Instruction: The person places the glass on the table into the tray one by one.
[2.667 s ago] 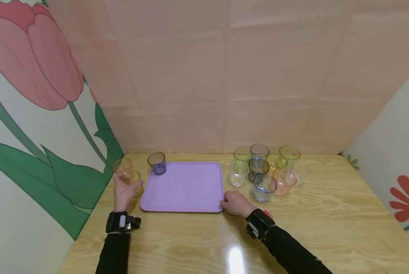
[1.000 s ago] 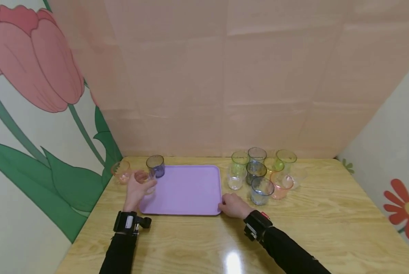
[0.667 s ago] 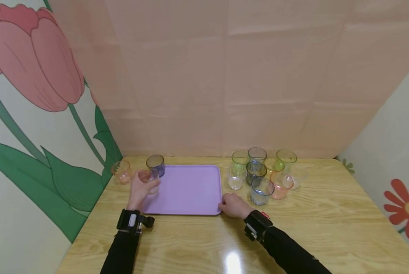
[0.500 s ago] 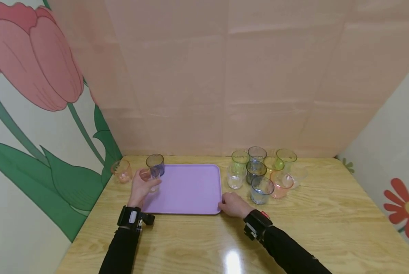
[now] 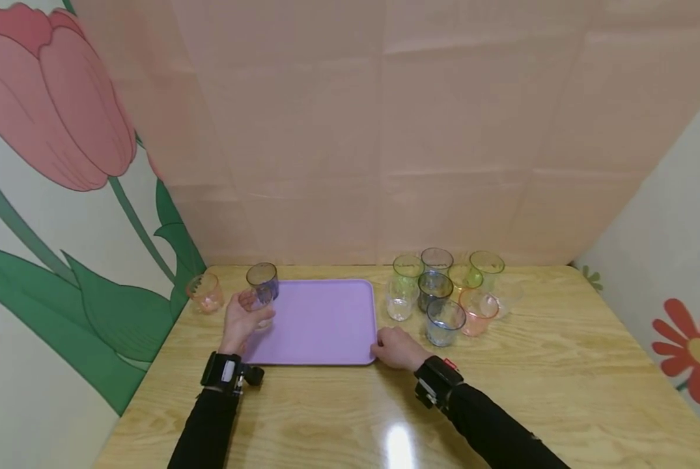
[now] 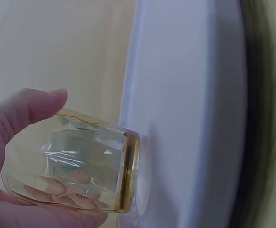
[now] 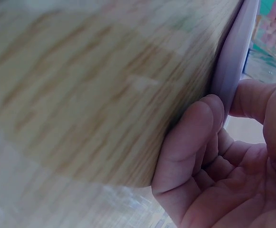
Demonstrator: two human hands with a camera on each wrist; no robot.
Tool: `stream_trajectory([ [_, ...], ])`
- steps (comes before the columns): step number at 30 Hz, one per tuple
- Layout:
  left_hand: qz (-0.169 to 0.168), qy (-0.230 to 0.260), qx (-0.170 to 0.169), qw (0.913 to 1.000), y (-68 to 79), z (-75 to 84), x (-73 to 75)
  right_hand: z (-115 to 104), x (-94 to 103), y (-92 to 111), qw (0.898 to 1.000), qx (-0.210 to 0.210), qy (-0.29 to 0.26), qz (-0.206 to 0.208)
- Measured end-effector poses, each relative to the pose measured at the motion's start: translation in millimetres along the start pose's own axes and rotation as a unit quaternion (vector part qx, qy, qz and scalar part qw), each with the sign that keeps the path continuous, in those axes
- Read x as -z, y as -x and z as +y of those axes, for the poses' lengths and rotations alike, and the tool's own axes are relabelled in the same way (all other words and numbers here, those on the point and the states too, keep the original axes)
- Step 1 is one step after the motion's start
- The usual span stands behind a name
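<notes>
My left hand (image 5: 239, 324) holds a yellow-tinted glass (image 6: 90, 161) at the left side of the purple tray (image 5: 320, 326). In the left wrist view, thumb and fingers wrap round the glass, its base right at the tray's surface; whether it touches is hard to tell. Just behind it, a dark purple glass (image 5: 264, 280) stands at the tray's back left corner. An orange-pink glass (image 5: 205, 293) is on the table, left of that hand. My right hand (image 5: 401, 349) pinches the tray's near right corner; in the right wrist view its thumb and curled fingers take the tray rim (image 7: 228, 66).
Right of the tray several glasses stand close together, among them a clear one (image 5: 399, 301), a blue one (image 5: 445, 324), a pink one (image 5: 478, 312) and a green one (image 5: 487, 267). A peach-coloured sheet (image 5: 326, 143) hangs behind the wooden table (image 5: 326, 417).
My left hand has carried the yellow glass rightward from beside the orange-pink glass to the tray's left side, then nearly stopped. My right hand keeps its grip on the tray corner.
</notes>
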State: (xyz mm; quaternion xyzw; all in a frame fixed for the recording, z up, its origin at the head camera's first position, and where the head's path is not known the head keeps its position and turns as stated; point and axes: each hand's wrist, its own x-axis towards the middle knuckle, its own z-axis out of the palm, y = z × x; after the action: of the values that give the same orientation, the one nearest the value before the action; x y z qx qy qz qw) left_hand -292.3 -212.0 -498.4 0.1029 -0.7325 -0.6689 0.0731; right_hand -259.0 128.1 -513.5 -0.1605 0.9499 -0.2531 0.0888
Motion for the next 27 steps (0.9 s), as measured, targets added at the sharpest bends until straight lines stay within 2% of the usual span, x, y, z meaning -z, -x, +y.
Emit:
stream_trajectory([
  [17, -0.008, -0.047, 0.016, 0.9988, -4.1, -1.9, 9.1, 3, -1.2, -3, 1.0, 0.007, 0.002, 0.002],
  [27, -0.013, -0.057, 0.021, 0.9981, -2.3, -1.3, 11.0, 4, -2.6, -1, 0.999, 0.026, 0.003, 0.023],
])
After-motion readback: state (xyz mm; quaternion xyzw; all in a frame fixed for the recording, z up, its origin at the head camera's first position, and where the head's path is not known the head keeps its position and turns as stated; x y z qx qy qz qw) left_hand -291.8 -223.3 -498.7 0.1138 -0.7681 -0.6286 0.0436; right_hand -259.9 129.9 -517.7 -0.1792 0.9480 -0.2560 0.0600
